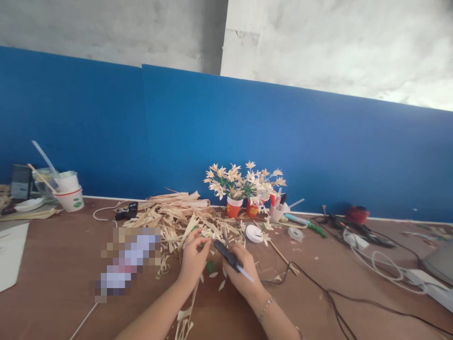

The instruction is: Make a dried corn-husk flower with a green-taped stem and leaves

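Note:
My right hand (pixel 240 267) is wrapped round a black glue gun (pixel 227 255) with a clear glue stick out of its rear end; its nozzle points up and left. Close to that tip, my left hand (pixel 194 255) has its thumb and fingertips pressed together near a small green piece and pale petals; what exactly they pinch is too small to tell. Below the hands, loose pale petals (pixel 222 285) and a green scrap (pixel 210 267) lie on the brown table (pixel 300 311). Beyond them, pale flowers (pixel 233 174) stand in red paper cups (pixel 234 208).
Dried husks (pixel 177 208) are heaped behind my left hand. A white tape roll (pixel 254 233), a clear tape roll (pixel 295 233) and black cables (pixel 318 283) lie to the right. At the left stands a white cup (pixel 71 198). A blue partition (pixel 177 132) rises behind.

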A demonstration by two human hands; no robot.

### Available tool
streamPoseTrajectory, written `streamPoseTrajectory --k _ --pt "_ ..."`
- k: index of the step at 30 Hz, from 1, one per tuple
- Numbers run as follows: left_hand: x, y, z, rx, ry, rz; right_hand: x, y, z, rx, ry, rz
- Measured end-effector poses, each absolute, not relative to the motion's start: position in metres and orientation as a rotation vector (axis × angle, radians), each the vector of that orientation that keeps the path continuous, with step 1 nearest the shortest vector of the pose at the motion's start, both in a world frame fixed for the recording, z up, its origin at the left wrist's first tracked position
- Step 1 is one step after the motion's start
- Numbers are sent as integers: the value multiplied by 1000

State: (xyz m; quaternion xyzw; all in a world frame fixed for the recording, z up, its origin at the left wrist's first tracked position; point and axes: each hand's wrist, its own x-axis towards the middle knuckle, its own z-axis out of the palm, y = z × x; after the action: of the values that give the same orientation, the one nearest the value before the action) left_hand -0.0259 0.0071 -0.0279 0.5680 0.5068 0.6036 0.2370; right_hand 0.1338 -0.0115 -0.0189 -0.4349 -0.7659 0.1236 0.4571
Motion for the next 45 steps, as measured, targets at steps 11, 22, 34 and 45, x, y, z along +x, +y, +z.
streamPoseTrajectory --k 11,22,34,45 --pt "-26 7 -27 1559 1392 1672 134 -12 -18 -1064 -1871 288" --pt "-26 7 -28 1582 1414 1642 133 -13 -18 -1110 -1895 308" --pt "-26 7 -27 1578 1414 1613 135 -12 -18 -1090 -1890 286" --pt "-26 7 -29 1577 1399 1637 135 -12 -18 -1134 -1901 321"
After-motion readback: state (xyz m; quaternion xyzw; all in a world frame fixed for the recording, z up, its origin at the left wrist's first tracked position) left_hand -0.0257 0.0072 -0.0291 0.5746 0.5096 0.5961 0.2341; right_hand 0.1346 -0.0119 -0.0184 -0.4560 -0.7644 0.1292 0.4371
